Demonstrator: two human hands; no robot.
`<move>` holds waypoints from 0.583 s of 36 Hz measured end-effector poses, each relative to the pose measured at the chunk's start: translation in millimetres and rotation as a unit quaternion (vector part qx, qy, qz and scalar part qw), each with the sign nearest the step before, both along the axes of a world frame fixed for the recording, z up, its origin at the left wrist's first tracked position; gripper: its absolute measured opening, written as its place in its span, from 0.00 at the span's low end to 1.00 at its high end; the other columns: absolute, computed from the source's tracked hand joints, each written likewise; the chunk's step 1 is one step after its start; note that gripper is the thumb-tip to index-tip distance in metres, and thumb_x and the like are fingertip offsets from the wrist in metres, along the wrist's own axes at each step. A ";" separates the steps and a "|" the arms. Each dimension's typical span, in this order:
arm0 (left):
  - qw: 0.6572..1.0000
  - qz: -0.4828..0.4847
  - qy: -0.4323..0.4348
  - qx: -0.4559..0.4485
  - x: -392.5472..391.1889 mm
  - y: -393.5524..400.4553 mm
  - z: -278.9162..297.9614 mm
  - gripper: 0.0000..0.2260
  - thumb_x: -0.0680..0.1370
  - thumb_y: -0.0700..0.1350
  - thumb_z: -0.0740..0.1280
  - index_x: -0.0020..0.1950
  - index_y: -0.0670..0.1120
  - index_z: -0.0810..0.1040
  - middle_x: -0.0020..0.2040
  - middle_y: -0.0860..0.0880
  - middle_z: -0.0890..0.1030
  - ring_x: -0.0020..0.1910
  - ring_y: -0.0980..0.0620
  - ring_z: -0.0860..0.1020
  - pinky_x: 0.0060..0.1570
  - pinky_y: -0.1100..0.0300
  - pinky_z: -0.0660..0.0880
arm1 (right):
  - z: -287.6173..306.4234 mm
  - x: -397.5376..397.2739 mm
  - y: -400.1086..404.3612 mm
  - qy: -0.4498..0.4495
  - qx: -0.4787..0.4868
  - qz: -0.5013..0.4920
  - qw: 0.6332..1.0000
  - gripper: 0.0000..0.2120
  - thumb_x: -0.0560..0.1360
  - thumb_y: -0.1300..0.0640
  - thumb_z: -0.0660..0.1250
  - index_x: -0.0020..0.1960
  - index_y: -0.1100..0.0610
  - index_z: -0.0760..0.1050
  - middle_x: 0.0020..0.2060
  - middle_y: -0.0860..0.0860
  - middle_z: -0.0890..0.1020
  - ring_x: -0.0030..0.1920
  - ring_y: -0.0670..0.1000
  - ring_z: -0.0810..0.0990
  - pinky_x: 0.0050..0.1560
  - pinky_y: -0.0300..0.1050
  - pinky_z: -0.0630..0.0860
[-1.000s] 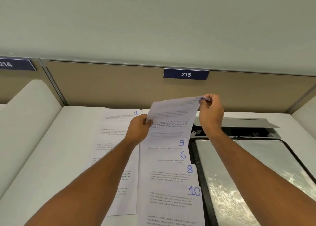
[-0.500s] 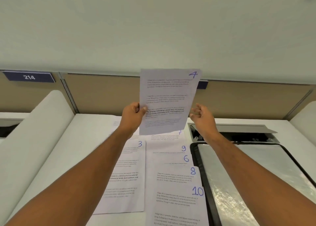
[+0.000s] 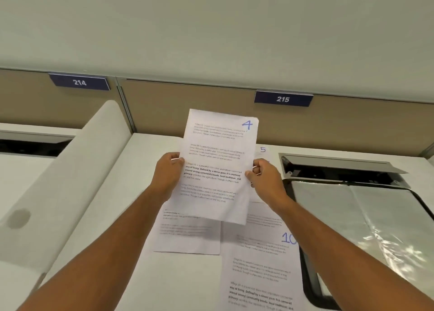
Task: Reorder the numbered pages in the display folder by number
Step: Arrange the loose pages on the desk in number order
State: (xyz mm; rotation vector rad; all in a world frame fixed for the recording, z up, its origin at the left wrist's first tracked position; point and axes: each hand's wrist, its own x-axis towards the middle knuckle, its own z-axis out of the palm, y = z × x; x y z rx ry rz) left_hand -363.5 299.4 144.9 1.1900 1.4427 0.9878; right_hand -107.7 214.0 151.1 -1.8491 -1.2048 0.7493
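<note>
Head view
Page 4: a printed sheet (image 3: 217,167) with a blue handwritten "4" in its top right corner, held up off the desk, nearly upright and a little tilted, its face to the camera.
Left hand: the left hand (image 3: 167,169) pinches the sheet's left edge about halfway up, thumb on the front.
Right hand: the right hand (image 3: 263,175) pinches the sheet's right edge at about the same height, thumb on the front, fingers curled behind.
Display folder: the black-edged folder (image 3: 375,228) lies open on the desk to the right of the loose pages, its clear glossy sleeves catching the light.
Left sheet on desk: a printed sheet (image 3: 187,235) lies flat under the held page; its upper part is hidden, so its number cannot be read.
Right stack on desk: overlapping sheets lie just left of the folder; the page marked "10" (image 3: 260,273) is in front, and the page marked "5" (image 3: 262,151) peeks out at the back, beside the right hand. The held page and the right forearm cover the sheets between them.
Desk: white desk (image 3: 103,228) with a raised white side panel (image 3: 77,169) on the left.
Cable hatch: an open hatch (image 3: 338,169) in the desk just behind the folder, dark inside.
Partition: beige panel (image 3: 183,104) behind the desk with blue plates reading "214" (image 3: 79,82) and "215" (image 3: 283,98).
</note>
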 end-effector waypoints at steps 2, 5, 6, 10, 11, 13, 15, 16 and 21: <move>1.000 0.016 0.006 -0.017 -12.5 -10.3 -13.4 0.09 0.83 0.45 0.63 0.60 0.46 0.79 0.54 0.49 0.84 0.50 0.49 0.84 0.53 0.51 0.81 | -14.6 -14.6 -8.5 0.008 -0.019 0.003 1.000 0.04 0.80 0.59 0.70 0.53 0.52 0.77 0.44 0.51 0.82 0.46 0.53 0.83 0.51 0.56 0.83; 0.999 0.037 0.027 -0.028 -28.5 -30.3 -29.3 0.07 0.83 0.44 0.64 0.55 0.45 0.81 0.50 0.50 0.85 0.47 0.49 0.84 0.47 0.55 0.80 | -35.2 -33.4 -21.6 0.017 -0.050 0.007 0.999 0.04 0.79 0.60 0.70 0.52 0.53 0.77 0.43 0.50 0.82 0.44 0.51 0.83 0.48 0.51 0.83; 0.998 0.043 0.031 -0.028 -33.7 -36.9 -34.6 0.06 0.82 0.44 0.65 0.53 0.45 0.82 0.49 0.49 0.85 0.46 0.49 0.84 0.45 0.56 0.80 | -41.2 -39.0 -25.9 0.017 -0.062 0.010 0.998 0.04 0.80 0.60 0.69 0.53 0.53 0.77 0.43 0.50 0.82 0.44 0.50 0.82 0.45 0.48 0.82; 0.997 0.060 0.042 -0.034 -53.7 -60.1 -58.8 0.06 0.81 0.42 0.68 0.49 0.44 0.84 0.44 0.49 0.86 0.43 0.48 0.85 0.41 0.57 0.80 | -65.8 -58.6 -42.2 0.011 -0.104 0.014 0.994 0.06 0.80 0.59 0.69 0.55 0.53 0.76 0.43 0.48 0.81 0.43 0.47 0.81 0.41 0.39 0.76; 0.996 0.062 0.050 -0.038 -58.3 -64.8 -65.2 0.06 0.81 0.42 0.68 0.48 0.45 0.84 0.43 0.49 0.86 0.43 0.47 0.85 0.42 0.56 0.81 | -72.0 -63.2 -46.1 0.010 -0.114 0.014 0.993 0.07 0.80 0.59 0.70 0.56 0.52 0.75 0.43 0.47 0.81 0.43 0.46 0.81 0.41 0.39 0.75; 0.994 0.064 0.076 -0.047 -67.0 -72.4 -78.6 0.07 0.81 0.43 0.68 0.46 0.47 0.85 0.42 0.51 0.86 0.42 0.48 0.85 0.45 0.53 0.82 | -85.4 -71.3 -53.2 0.009 -0.129 0.014 0.991 0.08 0.79 0.59 0.70 0.56 0.51 0.75 0.43 0.47 0.81 0.43 0.46 0.81 0.43 0.41 0.77; 0.991 0.063 0.110 -0.050 -74.6 -78.7 -90.8 0.06 0.80 0.44 0.69 0.46 0.49 0.85 0.41 0.53 0.86 0.42 0.49 0.85 0.47 0.51 0.82 | -97.6 -78.5 -59.8 0.012 -0.142 0.008 0.990 0.09 0.79 0.59 0.70 0.56 0.50 0.74 0.44 0.47 0.82 0.43 0.46 0.82 0.46 0.44 0.80; 0.989 0.063 0.125 -0.050 -77.6 -81.9 -95.4 0.05 0.80 0.44 0.70 0.46 0.49 0.85 0.41 0.54 0.86 0.42 0.50 0.84 0.48 0.50 0.82 | -102.6 -82.0 -62.3 0.013 -0.147 0.004 0.989 0.08 0.79 0.59 0.70 0.55 0.50 0.74 0.45 0.47 0.82 0.44 0.47 0.82 0.47 0.45 0.80; 0.981 0.067 0.175 -0.053 -85.0 -94.9 -109.1 0.02 0.79 0.43 0.71 0.48 0.49 0.84 0.43 0.54 0.85 0.44 0.52 0.83 0.48 0.54 0.79 | -120.9 -93.9 -69.0 -0.017 -0.161 -0.007 0.987 0.08 0.79 0.58 0.70 0.56 0.52 0.75 0.48 0.47 0.82 0.46 0.49 0.83 0.48 0.47 0.81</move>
